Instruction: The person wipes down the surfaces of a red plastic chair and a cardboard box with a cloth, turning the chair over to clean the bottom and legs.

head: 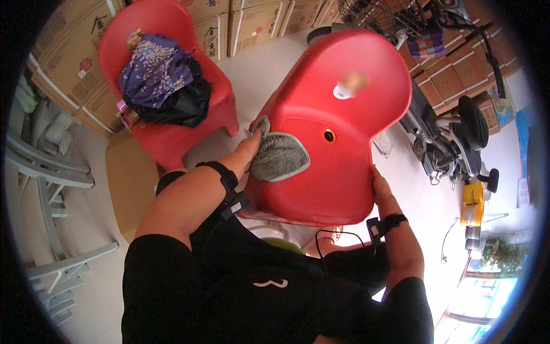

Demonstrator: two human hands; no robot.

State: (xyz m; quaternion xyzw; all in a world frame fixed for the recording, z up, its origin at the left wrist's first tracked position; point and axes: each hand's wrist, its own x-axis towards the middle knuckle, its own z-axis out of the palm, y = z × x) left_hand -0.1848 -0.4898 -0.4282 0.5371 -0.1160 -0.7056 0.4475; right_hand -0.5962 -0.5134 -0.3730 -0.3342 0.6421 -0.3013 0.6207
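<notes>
A glossy red plastic chair (318, 185) stands before me, with an orange-rimmed hole in its seat and a white sticker on its backrest. My left hand (255, 144) grips a grey cloth pad (281, 158) with pale edging, which lies over the chair's left side. The pad partly hides those fingers. Against the right edge of the seat rests my right hand (380, 185), its fingertips partly hidden by the edge. Both wrists carry black straps with small devices.
A second red chair (215, 92) at upper left holds a purple patterned cloth and black fabric. Cardboard cartons (253, 30) line the back. Right of me are a wheeled black machine (434, 142) and a yellow container (472, 200). Grey metal frames (51, 215) stand at left.
</notes>
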